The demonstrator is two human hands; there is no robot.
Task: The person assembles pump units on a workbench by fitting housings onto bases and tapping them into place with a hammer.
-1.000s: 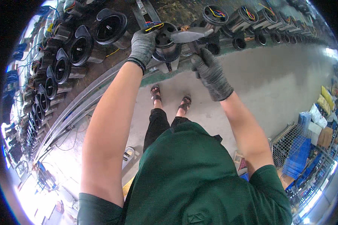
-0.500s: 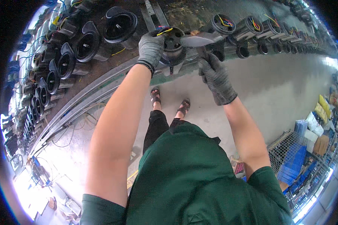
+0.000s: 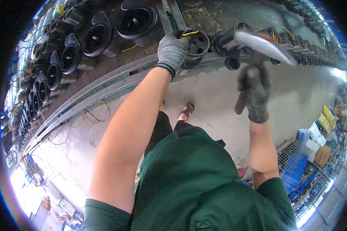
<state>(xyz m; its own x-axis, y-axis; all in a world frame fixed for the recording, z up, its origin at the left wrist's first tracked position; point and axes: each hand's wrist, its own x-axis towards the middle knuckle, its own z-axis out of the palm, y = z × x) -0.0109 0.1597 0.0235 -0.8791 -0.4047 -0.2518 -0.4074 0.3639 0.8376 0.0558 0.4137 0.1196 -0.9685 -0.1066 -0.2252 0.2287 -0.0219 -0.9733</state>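
Observation:
My left hand (image 3: 172,50), in a grey knit glove, is closed on the left rim of a round black motor housing (image 3: 198,44). Red, blue and yellow wires stick up beside its fingers, and holes show in the housing's top face. Well to the right, my gloved right hand (image 3: 254,92) is wrapped round the dark handle of a hammer-like tool. Its long pale grey head (image 3: 266,47) is raised and tilted, smeared by motion, so its exact shape is unclear. The tool's head is apart from the held housing.
A row of black housings with round open collars (image 3: 137,23) runs off to the left. More wired housings (image 3: 287,38) line the right. Metal rails (image 3: 115,79) edge the dark bench. A wire-mesh cage (image 3: 291,156) with blue sheets stands at the lower right.
My right hand has swung the tool up and right, away from the housing. In the picture, my left hand and its housing sit farther right, as do the neighbouring housings on the left.

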